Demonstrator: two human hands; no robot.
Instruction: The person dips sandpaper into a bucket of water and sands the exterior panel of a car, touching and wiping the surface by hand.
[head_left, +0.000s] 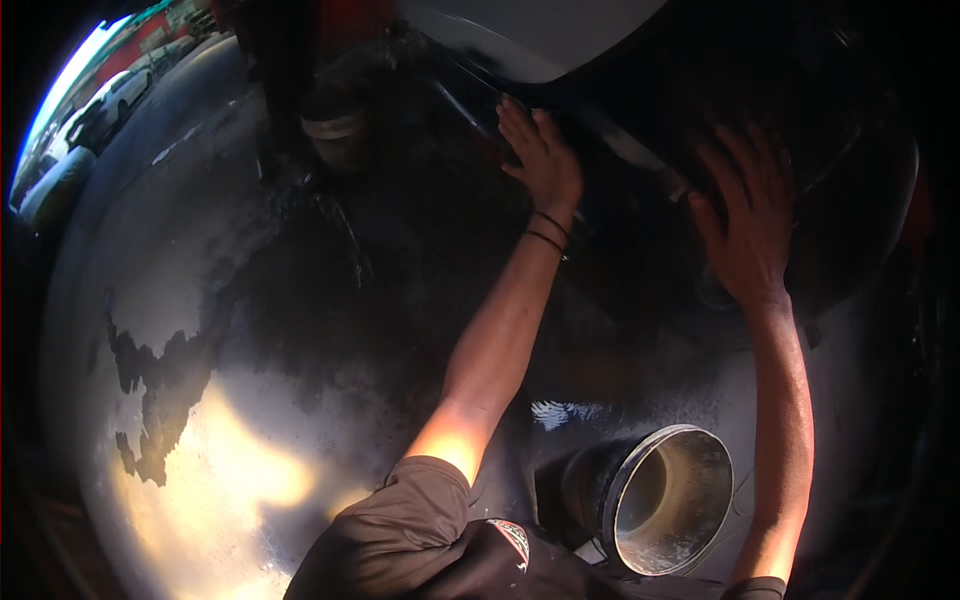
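Note:
Both my arms reach forward to a large dark tyre (pixel 850 170) that sits under a pale vehicle body panel (pixel 530 35). My right hand (pixel 748 225) lies flat on the tyre's side with its fingers spread. My left hand (pixel 540 150) rests palm down on the dark part just left of the tyre, beneath the panel's edge, fingers stretched out; thin black bands circle that wrist. Neither hand holds anything. Deep shadow hides the detail of what the left hand touches.
The ground (pixel 200 300) is wet concrete with dark patches and bright glare at the lower left. An open metal bucket (pixel 665 500) lies on its side near my body. A small dark pot (pixel 335 135) stands farther off. Parked cars (pixel 100 105) show at the upper left.

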